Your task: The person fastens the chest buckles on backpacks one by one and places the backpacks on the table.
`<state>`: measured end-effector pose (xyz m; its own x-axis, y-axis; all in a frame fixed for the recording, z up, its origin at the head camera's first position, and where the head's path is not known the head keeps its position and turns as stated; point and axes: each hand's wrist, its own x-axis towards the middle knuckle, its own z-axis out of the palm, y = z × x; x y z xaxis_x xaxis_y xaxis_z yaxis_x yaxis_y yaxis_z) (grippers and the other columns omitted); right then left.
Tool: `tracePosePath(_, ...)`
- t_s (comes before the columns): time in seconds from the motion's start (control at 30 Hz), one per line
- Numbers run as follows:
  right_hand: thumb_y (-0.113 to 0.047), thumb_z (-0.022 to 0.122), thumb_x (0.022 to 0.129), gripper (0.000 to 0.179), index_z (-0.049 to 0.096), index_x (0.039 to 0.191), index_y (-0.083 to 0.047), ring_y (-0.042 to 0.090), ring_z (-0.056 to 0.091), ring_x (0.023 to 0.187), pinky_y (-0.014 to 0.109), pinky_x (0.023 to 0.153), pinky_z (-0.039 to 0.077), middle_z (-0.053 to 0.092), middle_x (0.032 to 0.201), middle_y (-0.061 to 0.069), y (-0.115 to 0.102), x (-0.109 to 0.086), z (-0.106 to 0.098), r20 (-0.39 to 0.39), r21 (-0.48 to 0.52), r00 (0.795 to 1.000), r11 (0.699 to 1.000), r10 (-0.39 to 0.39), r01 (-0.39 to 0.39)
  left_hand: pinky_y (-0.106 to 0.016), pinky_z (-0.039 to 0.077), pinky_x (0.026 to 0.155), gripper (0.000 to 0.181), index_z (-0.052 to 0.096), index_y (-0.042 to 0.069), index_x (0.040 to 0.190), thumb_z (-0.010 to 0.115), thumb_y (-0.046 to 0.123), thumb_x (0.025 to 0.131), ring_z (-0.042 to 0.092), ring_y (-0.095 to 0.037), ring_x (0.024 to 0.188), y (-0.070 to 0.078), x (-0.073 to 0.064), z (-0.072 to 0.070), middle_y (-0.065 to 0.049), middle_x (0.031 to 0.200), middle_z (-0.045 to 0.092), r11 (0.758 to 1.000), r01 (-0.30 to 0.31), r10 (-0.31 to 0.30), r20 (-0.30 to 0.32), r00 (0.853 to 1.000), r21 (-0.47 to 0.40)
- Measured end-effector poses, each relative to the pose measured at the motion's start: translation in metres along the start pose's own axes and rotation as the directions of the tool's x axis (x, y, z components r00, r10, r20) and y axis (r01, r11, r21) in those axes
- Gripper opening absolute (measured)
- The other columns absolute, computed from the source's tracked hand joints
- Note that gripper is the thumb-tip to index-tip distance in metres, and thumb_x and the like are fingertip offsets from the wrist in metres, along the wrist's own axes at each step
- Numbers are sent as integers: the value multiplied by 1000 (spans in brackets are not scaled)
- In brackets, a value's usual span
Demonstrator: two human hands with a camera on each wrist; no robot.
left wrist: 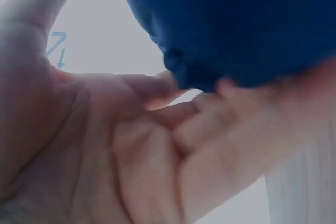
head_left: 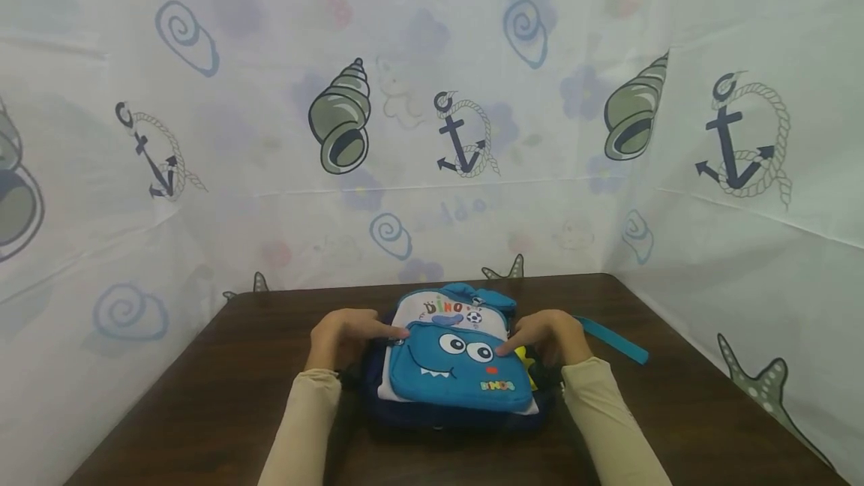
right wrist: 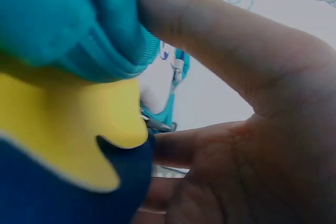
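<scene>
A small blue and navy child's backpack (head_left: pixel 448 385) with a cartoon dinosaur face and a white upper panel lies front side up on the table. At its left side my left hand (head_left: pixel 346 332) grips it, thumb on the front and fingers at the navy side cloth (left wrist: pixel 236 30). My right hand (head_left: pixel 550 328) holds the opposite side, its thumb pressing on the teal front pocket (right wrist: pixel 52 19). Below that pocket, in the right wrist view, a yellow scalloped trim (right wrist: pixel 79 124) shows against navy cloth, with fingers reaching behind it.
The dark brown wooden table (head_left: pixel 270 411) extends around the backpack. A teal strap (head_left: pixel 614 340) lies to its right. Behind and on both sides hangs a white curtain (head_left: pixel 418 223) printed with shells, anchors and starfish.
</scene>
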<state>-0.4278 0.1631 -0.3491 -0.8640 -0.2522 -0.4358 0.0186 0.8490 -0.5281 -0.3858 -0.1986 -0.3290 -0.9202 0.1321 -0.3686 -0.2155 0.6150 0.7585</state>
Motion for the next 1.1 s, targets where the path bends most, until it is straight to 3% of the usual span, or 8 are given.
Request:
tracePosePath(0.1, -60, 78, 76, 98, 42, 146, -2, 43, 61, 114, 56, 91, 55, 54, 139, 21, 6, 4, 0, 3, 35, 1000, 999, -4, 4, -64, 47, 99, 103, 36, -2, 148, 79, 57, 76, 53, -45, 125, 6, -3, -3, -24, 143, 50, 986, -109, 118, -64, 991, 128)
tracePosePath(0.2, -55, 78, 79, 96, 38, 147, 0, 45, 56, 121, 61, 96, 51, 53, 139, 21, 10, 8, 6, 19, 146, 1000, 989, -23, 20, -62, 47, 101, 91, 45, -3, 143, 72, 59, 83, 56, -43, 123, 12, -4, -8, -24, 137, 56, 948, -210, 245, -125, 962, 238)
tracePosePath(0.27, -52, 77, 82, 92, 38, 147, 1, 44, 55, 122, 63, 97, 49, 55, 136, 19, 11, 12, 12, 27, 243, 998, 969, -55, 47, -62, 44, 105, 86, 43, -5, 145, 67, 55, 89, 52, -46, 128, 19, -7, -12, -27, 142, 52, 936, -268, 310, -170, 936, 231)
tracePosePath(0.37, -51, 73, 87, 88, 38, 145, 4, 41, 59, 118, 62, 94, 51, 57, 131, 18, 9, 21, 24, -8, 309, 991, 942, -133, 129, -60, 40, 109, 78, 35, -6, 149, 60, 45, 97, 45, -48, 135, 29, -11, -17, -30, 149, 43, 937, -337, 350, -254, 902, 95)
tracePosePath(0.53, -52, 63, 94, 79, 43, 142, 8, 40, 64, 110, 59, 86, 56, 58, 128, 21, 2, 37, 41, -130, 275, 967, 930, -218, 246, -55, 31, 117, 67, 28, -1, 155, 49, 37, 103, 35, -42, 144, 44, -17, -15, -25, 158, 33, 895, -430, 360, -371, 856, -123)
tracePosePath(0.77, -51, 53, 99, 71, 49, 136, 10, 33, 64, 105, 55, 85, 56, 61, 124, 22, 2, 48, 58, -266, 280, 916, 886, -299, 370, -46, 35, 116, 57, 27, 15, 158, 40, 32, 104, 38, -29, 139, 64, -16, 5, -11, 163, 27, 766, -513, 326, -455, 829, -387)
tracePosePath(0.9, -54, 51, 99, 70, 51, 137, 5, 31, 64, 107, 55, 86, 56, 62, 125, 19, 8, 53, 59, -326, 304, 895, 863, -304, 404, -45, 40, 111, 62, 22, 18, 159, 43, 38, 104, 43, -27, 132, 75, -16, 15, -9, 162, 26, 712, -559, 334, -496, 801, -424)
tracePosePath(1.1, -53, 50, 100, 70, 46, 142, 3, 34, 61, 115, 55, 89, 55, 58, 132, 21, 13, 53, 63, -332, 435, 899, 799, -286, 415, -50, 26, 121, 72, 14, 13, 160, 47, 42, 102, 27, -31, 146, 85, -23, 23, -13, 165, 18, 684, -577, 331, -515, 790, -446)
